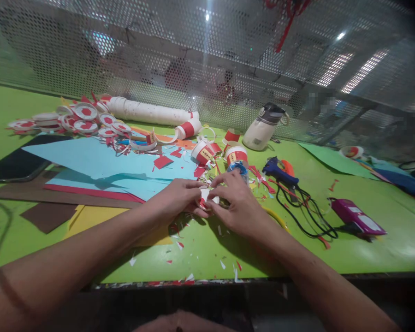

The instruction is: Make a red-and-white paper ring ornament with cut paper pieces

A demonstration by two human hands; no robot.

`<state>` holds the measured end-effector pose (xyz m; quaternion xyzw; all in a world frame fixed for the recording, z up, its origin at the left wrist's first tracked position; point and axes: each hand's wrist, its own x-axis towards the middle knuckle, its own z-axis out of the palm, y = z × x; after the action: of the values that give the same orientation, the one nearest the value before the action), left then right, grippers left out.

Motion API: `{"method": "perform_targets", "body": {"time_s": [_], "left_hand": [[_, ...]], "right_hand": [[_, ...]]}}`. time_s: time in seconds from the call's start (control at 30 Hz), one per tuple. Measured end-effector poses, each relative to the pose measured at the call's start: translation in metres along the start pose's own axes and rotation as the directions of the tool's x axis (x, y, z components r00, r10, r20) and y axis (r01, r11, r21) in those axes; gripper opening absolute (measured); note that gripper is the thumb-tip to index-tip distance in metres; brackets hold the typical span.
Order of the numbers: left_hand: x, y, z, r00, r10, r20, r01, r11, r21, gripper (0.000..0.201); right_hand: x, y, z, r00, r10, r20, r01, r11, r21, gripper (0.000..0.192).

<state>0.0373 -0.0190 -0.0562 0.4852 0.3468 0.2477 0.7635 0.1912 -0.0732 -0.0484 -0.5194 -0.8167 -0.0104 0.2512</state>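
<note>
Both hands pinch a small white-and-red paper piece [205, 197] just in front of the banded paper cups [220, 154]. The left hand [180, 197] and right hand [235, 203] press fingertips together on it, left of the blue glue gun [278, 171].

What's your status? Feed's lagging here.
Left hand and right hand both pinching small white-and-red paper piece. Paper scraps below; glue gun off right.

bright overhead lamps glare through the mesh screen [207, 55]; soft shadows under the arms, edges bent and blurred.
</note>
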Motion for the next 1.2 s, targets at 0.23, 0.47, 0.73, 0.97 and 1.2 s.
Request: {"method": "perform_targets", "body": {"time_s": [0.23, 0.47, 0.73, 0.97, 1.2], "left_hand": [[0.0008, -0.0039, 0.0029, 0.999, 0.023, 0.035, -0.024, 0.999, 0.034, 0.018], [0.0007, -0.0046, 0.0037, 0.998, 0.006, 0.056, -0.007, 1.000, 0.016, 0.012], [0.0022, -0.0046, 0.0022, 1.000, 0.005, -0.003, -0.005, 0.999, 0.039, 0.008], [0.0027, -0.0056, 0.0000, 1.000, 0.013, 0.021, -0.013, 0.999, 0.032, 0.007], [-0.0019, -0.0024, 0.0024, 1.000, 0.008, 0.026, -0.009, 0.998, 0.057, 0.010]], "right_hand": [[0.0010, 0.0003, 0.0048, 0.990, 0.068, 0.122, -0.056, 0.993, -0.099, 0.012], [0.0015, -0.0014, 0.0054, 0.984, 0.099, 0.147, -0.078, 0.987, -0.139, 0.011], [0.0018, 0.0007, 0.0061, 0.989, 0.075, 0.130, -0.057, 0.989, -0.137, 0.017], [0.0018, 0.0013, 0.0028, 0.998, 0.041, 0.050, -0.037, 0.996, -0.081, 0.015], [0.0021, 0.0009, 0.0038, 0.996, 0.025, 0.085, -0.019, 0.997, -0.071, 0.013]]}}
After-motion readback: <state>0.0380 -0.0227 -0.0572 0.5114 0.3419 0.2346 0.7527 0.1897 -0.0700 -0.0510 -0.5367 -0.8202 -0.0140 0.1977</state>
